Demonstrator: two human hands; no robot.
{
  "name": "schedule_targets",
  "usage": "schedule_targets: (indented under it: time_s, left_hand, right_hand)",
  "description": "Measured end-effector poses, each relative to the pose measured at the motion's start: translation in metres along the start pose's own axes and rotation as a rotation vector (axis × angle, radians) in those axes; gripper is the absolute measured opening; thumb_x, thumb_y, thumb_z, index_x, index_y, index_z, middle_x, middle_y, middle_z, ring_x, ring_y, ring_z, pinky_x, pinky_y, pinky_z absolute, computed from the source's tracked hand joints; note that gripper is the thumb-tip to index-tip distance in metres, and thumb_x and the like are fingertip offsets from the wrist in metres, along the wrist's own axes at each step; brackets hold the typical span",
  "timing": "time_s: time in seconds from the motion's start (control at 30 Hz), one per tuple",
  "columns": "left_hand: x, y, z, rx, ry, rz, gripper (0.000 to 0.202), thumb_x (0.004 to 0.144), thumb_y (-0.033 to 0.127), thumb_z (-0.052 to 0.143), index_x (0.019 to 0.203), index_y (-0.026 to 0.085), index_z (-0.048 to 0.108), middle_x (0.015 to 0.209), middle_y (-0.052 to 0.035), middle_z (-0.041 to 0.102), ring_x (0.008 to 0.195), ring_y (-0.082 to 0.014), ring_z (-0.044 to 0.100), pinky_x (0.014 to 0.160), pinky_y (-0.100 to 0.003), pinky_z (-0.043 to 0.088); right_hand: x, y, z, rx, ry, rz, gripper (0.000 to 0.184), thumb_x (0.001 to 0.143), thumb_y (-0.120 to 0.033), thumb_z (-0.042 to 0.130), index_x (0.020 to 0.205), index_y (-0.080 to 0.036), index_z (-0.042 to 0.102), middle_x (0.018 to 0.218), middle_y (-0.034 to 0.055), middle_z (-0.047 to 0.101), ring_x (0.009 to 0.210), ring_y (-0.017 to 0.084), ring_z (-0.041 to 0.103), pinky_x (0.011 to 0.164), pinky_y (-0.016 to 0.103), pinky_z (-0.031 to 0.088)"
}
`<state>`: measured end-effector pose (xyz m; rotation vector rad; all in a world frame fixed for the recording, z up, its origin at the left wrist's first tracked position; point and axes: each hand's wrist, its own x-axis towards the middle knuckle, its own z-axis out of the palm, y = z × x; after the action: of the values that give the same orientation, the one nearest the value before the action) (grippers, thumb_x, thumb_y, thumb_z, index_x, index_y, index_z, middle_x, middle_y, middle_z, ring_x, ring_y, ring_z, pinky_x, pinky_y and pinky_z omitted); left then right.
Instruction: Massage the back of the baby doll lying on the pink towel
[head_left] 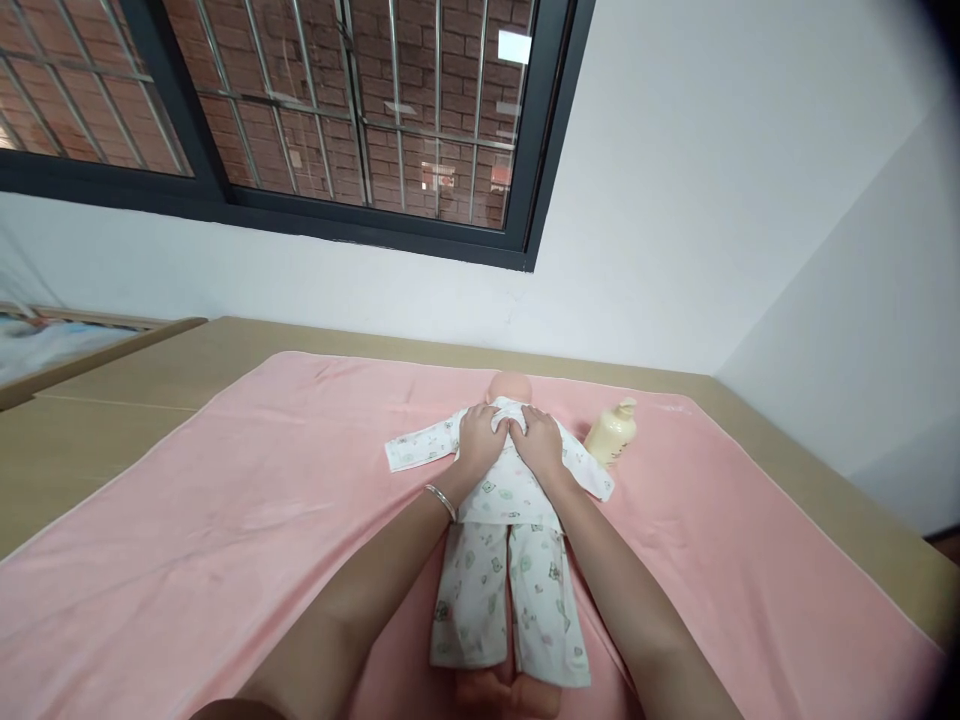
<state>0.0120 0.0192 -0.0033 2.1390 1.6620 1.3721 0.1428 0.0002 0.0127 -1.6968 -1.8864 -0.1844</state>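
Note:
A baby doll (502,500) lies stretched out with its head (510,386) away from me. It wears a white printed top and matching trousers (472,600), and its feet (517,693) show below the cuffs. My left hand (481,437), with a bangle (441,501) at the wrist, rests flat on the upper part of the doll's torso. Beside it, my right hand (537,438) lies flat on the other side, the thumbs almost meeting. Neither hand grips anything. Whether the doll is face up or face down I cannot tell.
A pale yellow pump bottle (611,432) stands right of the doll, near its sleeve. Underneath spreads a pink blanket (300,480) with some wrinkles, over a wooden surface (135,400). Behind are a white wall (637,200) and a dark-framed window (375,225) with metal bars.

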Motion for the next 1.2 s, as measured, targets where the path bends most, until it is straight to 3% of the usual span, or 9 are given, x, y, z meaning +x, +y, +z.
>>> schedule_targets:
  time_s: [0.17,0.4,0.6,0.77,0.87,1.03,1.2]
  left_hand:
    - [-0.002,0.001,-0.002,0.013,0.038,-0.011,0.015,0.084,0.023,0.061,0.096,0.018,0.067,0.101,-0.0099,0.068,0.104,-0.0267,0.060,0.097,-0.041,0.046]
    - [0.003,-0.004,0.002,0.019,-0.099,0.006,0.031,0.090,0.025,0.052,0.119,0.020,0.062,0.129,-0.0094,0.064,0.127,-0.0267,0.052,0.113,-0.046,0.034]
    - [0.001,-0.002,-0.001,0.007,-0.075,0.012,0.029,0.089,0.027,0.055,0.115,0.018,0.065,0.122,-0.0091,0.068,0.118,-0.0262,0.057,0.108,-0.042,0.040]
    - [-0.005,0.003,-0.006,0.083,-0.015,0.051,0.018,0.088,0.025,0.056,0.098,0.017,0.069,0.103,-0.0109,0.070,0.105,-0.0269,0.061,0.097,-0.041,0.046]
    - [-0.006,0.005,-0.007,0.088,0.005,0.038,0.019,0.089,0.025,0.054,0.098,0.019,0.068,0.105,-0.0105,0.070,0.104,-0.0267,0.061,0.096,-0.042,0.046]
    - [-0.001,0.002,-0.003,0.081,-0.048,-0.032,0.029,0.090,0.027,0.051,0.113,0.017,0.065,0.120,-0.0115,0.067,0.115,-0.0271,0.058,0.104,-0.043,0.041]
    - [0.002,0.000,-0.003,0.051,-0.099,0.049,0.029,0.090,0.025,0.052,0.115,0.019,0.063,0.123,-0.0092,0.067,0.119,-0.0258,0.057,0.108,-0.043,0.038]
  right_hand:
    - [-0.004,0.001,0.000,0.036,0.057,-0.036,0.035,0.094,-0.036,0.051,0.118,-0.015,0.067,0.118,0.0101,0.070,0.109,0.025,0.060,0.096,0.031,0.039]
    - [0.000,0.004,0.002,0.089,0.003,-0.005,0.040,0.098,-0.041,0.046,0.124,-0.017,0.063,0.127,0.0105,0.066,0.117,0.025,0.057,0.103,0.033,0.036]
    - [0.003,0.002,0.000,0.035,-0.064,0.049,0.042,0.098,-0.039,0.042,0.128,-0.015,0.060,0.137,0.0141,0.059,0.129,0.028,0.049,0.109,0.039,0.030]
    - [-0.007,-0.006,-0.008,-0.027,-0.003,0.015,0.034,0.098,-0.031,0.040,0.110,-0.017,0.069,0.112,0.0105,0.071,0.109,0.023,0.061,0.095,0.030,0.038]
    - [-0.011,-0.009,-0.011,-0.066,0.011,0.083,0.034,0.097,-0.033,0.039,0.102,-0.019,0.070,0.103,0.0087,0.073,0.099,0.021,0.064,0.085,0.027,0.040]
    - [-0.001,-0.003,-0.007,-0.047,-0.048,0.060,0.038,0.096,-0.031,0.042,0.123,-0.015,0.064,0.125,0.0119,0.067,0.119,0.024,0.056,0.101,0.032,0.036]
    - [0.003,0.004,-0.002,-0.008,-0.080,-0.019,0.042,0.095,-0.026,0.041,0.131,-0.013,0.060,0.136,0.0132,0.060,0.128,0.025,0.051,0.108,0.035,0.031]
